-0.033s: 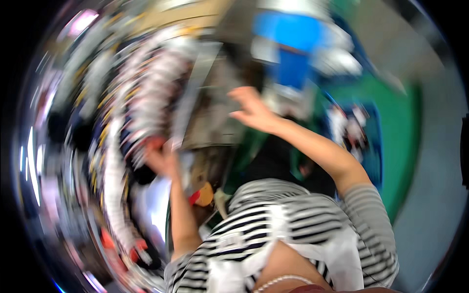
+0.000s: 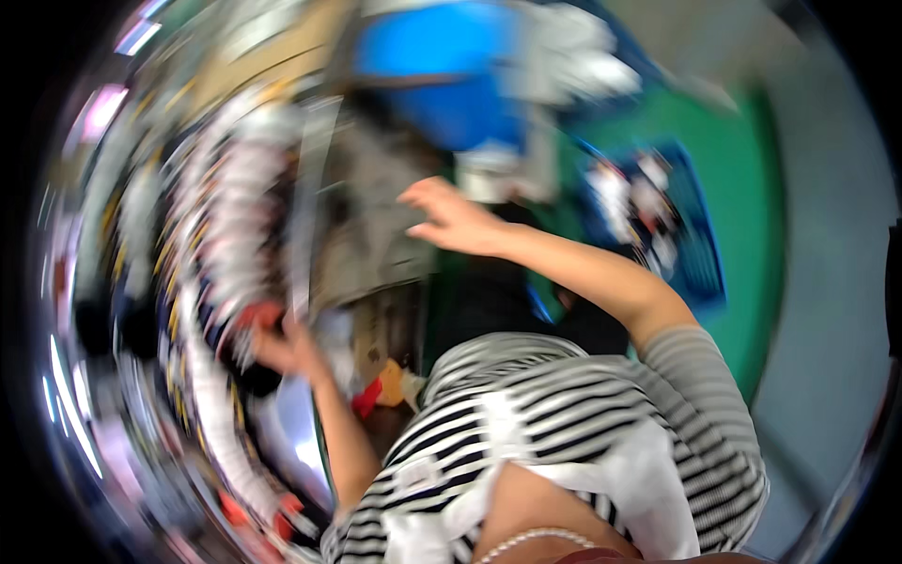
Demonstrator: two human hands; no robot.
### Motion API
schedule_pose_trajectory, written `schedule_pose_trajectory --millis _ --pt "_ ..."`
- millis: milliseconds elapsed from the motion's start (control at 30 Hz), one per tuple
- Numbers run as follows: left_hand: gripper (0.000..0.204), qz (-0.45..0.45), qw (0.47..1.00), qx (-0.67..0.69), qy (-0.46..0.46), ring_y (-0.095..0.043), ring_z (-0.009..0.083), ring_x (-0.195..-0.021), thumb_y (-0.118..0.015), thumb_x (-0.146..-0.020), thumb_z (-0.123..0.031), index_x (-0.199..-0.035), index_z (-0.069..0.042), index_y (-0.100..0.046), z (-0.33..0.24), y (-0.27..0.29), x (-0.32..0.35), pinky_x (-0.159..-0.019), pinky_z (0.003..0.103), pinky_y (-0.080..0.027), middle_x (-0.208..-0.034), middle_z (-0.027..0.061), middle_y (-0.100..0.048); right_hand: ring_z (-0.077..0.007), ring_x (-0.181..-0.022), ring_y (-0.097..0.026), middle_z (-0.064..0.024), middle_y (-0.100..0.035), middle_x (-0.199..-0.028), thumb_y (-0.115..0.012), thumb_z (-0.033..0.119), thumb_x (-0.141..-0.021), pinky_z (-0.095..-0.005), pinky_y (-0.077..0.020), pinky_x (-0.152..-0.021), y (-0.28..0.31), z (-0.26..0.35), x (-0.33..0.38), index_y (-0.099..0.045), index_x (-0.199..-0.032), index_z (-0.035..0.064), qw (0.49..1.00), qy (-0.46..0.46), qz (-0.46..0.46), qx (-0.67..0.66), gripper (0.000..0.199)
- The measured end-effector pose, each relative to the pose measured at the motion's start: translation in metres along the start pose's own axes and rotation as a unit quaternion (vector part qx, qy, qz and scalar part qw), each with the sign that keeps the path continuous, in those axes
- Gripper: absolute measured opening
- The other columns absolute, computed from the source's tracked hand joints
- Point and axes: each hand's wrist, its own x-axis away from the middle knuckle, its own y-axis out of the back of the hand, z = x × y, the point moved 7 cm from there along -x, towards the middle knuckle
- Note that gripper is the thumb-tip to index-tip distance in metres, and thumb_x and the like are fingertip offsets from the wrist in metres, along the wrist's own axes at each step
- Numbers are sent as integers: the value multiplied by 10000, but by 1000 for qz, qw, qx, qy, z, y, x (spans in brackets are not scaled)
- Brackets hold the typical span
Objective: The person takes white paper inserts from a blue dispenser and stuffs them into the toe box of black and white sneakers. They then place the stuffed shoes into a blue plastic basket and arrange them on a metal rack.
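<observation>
Well left of the blue basket (image 2: pixel 700 258), the left hand (image 2: pixel 285 350) is at the pale stack (image 2: pixel 246 202) (its grip too blurred to tell); the right hand (image 2: pixel 449 219), fingers parted, hovers nearer the basket.

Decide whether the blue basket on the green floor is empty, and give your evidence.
Not empty: white and dark items lie inside the blue basket; blur hides what they are.

The striped shirt (image 2: pixel 575 404) looks matt cloth, the blue basket (image 2: pixel 702 240) plastic.
</observation>
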Motion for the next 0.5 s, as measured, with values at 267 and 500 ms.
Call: schedule_pose_trajectory --millis 267,500 --pt "370 485 805 220 -260 -500 242 -850 -660 -799 -36 -1141 16 -528 -276 -97 116 -742 346 -418 -1032 141 -547 -162 -796 -634 -79 -651 -907 -567 77 -863 -283 -514 -718 182 -194 277 -598 -1034 18 767 -376 -436 -282 183" --pt "306 730 603 317 -51 -602 159 -887 -601 -855 1 -1150 20 -522 -402 -307 236 -782 272 -479 -1081 133 -597 -141 -726 -617 -74 -639 -884 -577 76 -851 -266 -515 -624 205 -404 536 -585 -1056 14 530 -561 -618 -152 214"
